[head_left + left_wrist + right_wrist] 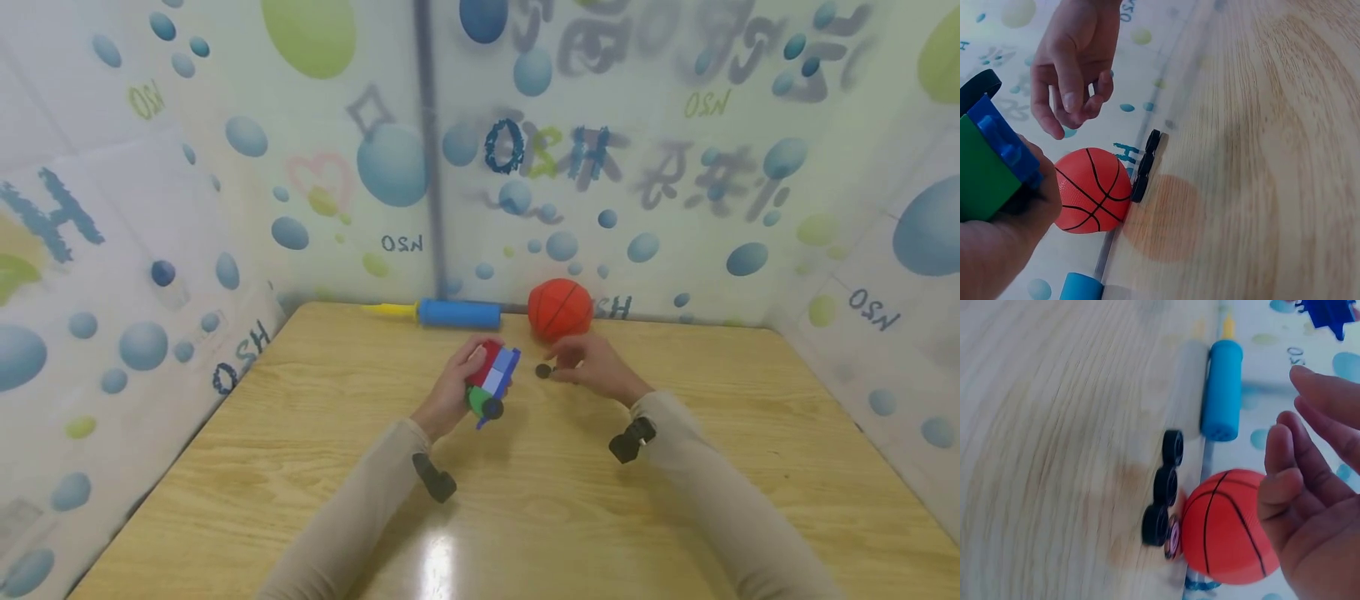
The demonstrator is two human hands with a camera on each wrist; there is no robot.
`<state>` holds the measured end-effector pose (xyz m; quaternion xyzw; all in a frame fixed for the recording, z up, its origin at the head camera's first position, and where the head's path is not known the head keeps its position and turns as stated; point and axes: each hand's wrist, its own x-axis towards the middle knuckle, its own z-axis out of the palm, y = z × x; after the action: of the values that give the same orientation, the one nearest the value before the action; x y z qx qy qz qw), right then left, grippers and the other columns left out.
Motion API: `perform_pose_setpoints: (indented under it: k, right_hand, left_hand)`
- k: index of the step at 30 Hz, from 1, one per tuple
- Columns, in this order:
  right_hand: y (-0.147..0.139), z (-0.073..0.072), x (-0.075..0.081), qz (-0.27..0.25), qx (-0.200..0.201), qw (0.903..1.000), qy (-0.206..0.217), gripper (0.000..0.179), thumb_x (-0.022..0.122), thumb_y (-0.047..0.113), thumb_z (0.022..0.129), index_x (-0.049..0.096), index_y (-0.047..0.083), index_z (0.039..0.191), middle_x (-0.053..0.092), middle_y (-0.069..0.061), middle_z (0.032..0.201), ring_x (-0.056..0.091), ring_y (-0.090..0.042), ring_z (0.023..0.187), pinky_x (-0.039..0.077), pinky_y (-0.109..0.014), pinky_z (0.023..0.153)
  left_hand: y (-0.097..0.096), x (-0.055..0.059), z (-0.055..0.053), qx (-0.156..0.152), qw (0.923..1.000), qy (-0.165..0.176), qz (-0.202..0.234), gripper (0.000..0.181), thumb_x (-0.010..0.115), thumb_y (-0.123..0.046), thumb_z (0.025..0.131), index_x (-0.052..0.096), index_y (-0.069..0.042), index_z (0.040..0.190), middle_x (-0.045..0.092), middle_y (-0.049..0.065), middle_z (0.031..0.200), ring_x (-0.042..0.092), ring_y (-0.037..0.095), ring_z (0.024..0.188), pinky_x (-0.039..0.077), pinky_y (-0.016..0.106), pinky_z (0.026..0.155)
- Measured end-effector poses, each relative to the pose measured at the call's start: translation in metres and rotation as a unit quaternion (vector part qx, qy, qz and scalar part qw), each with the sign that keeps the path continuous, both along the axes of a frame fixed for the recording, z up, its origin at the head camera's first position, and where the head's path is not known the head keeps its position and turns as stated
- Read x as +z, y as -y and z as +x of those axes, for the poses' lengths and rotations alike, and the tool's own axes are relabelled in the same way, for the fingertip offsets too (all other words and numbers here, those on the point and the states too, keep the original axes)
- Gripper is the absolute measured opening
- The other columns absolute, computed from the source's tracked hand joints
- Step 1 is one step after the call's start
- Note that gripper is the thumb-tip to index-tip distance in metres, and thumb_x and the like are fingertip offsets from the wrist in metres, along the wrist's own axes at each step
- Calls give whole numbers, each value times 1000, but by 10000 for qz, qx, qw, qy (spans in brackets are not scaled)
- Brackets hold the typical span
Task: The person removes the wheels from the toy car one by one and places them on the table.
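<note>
My left hand (448, 387) grips a toy car of building blocks (495, 379), with red, green, light blue and dark blue parts. One black wheel (492, 408) shows on the car's near end. In the left wrist view its green side (988, 165) faces the camera and the fingers curl round it. To the right, my right hand (596, 365) hovers with loosely bent fingers and nothing between them. Three loose black wheels (1165, 485) stand in a row on the table; in the head view one loose wheel (543, 371) shows by the fingertips, the others hidden behind the hand.
A red toy basketball (559, 310) rests at the table's back edge, with a small patterned disc (1173, 537) beside it. Left of the ball lies a blue pump (459, 314) with a yellow tip. Printed sheets (480, 208) wall the wooden table (525, 517) at the back and sides.
</note>
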<state>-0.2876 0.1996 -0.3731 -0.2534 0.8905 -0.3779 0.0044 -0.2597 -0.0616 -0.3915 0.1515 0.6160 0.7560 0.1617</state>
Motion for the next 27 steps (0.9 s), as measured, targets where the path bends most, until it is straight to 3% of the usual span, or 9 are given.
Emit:
perform_pose_setpoints:
  k: [6, 14, 22, 27]
  right_hand:
    - [8, 7, 3, -243, 226, 9994, 108, 26, 77, 9, 85, 72, 3, 109, 74, -11, 96, 63, -15, 85, 54, -30, 77]
    - [22, 21, 5, -718, 491, 9927, 837, 27, 74, 13, 89, 71, 7, 115, 73, -21, 112, 68, -19, 91, 56, -34, 80]
    - [40, 30, 1, -904, 765, 9887, 921, 30, 74, 12, 90, 71, 15, 119, 73, -10, 102, 65, -22, 89, 56, -34, 72]
    - [45, 34, -2, -1024, 924, 9853, 1008, 32, 73, 13, 90, 69, 18, 122, 71, -7, 102, 65, -21, 90, 57, -36, 74]
  left_hand:
    - [-1, 1, 1, 36, 9999, 51, 139, 30, 34, -34, 109, 45, -26, 136, 52, 9, 126, 63, 21, 101, 56, 31, 81]
    - [2, -2, -1, -159, 9988, 145, 438, 30, 32, -31, 110, 40, -27, 138, 48, 10, 136, 62, 21, 112, 54, 32, 88]
    - [4, -4, -2, -165, 9954, 378, 865, 35, 28, -30, 110, 33, -20, 143, 47, 3, 126, 58, 21, 106, 53, 33, 88]
    - [2, -2, -4, -12, 9912, 670, 1138, 29, 27, -27, 107, 42, -24, 132, 48, 0, 123, 56, 19, 104, 52, 31, 85]
